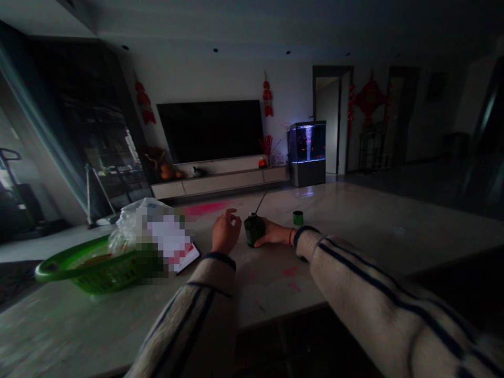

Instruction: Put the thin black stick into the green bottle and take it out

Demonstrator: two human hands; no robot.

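Observation:
A small dark green bottle [253,229] stands on the pale table [354,220] with a thin stick rising from its mouth. My right hand [274,233] is wrapped around the bottle's right side. My left hand [225,231] hovers just left of the bottle, fingers curled loosely and apart, holding nothing I can see. A small green cap [298,218] sits on the table a little behind my right wrist.
A green plastic basket [92,268] with a plastic bag and papers stands at the left of the table. Red paper scraps [290,271] lie near the front edge. Beyond the table are a television, a low cabinet and a lit fish tank [306,152].

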